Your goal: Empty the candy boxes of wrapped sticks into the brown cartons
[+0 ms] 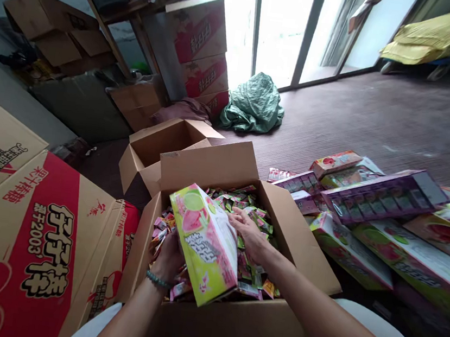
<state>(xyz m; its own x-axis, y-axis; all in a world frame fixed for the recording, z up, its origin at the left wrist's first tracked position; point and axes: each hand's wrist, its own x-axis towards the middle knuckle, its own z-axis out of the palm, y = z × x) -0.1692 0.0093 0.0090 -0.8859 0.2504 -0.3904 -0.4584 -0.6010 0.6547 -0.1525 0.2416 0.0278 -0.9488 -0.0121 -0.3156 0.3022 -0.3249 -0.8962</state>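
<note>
A green and pink candy box (203, 242) with fruit pictures is tilted over an open carton (309, 236). My left hand (168, 257), with a beaded bracelet at the wrist, grips the box's left side; its fingers are partly hidden behind it. At the upper right edge of the box, my right hand (248, 231) has its fingers bent against the white side, thumb hard to see. Beneath the box, many small wrapped candies (262, 219) in pink, green and orange fill the carton.
Another open carton (162, 142) stands just beyond. Large red printed cartons (49, 245) flank me on the left. Several candy boxes (398, 255) are heaped at the right. A green sack (253, 101) lies by the glass doors, near stacked cartons (202, 34).
</note>
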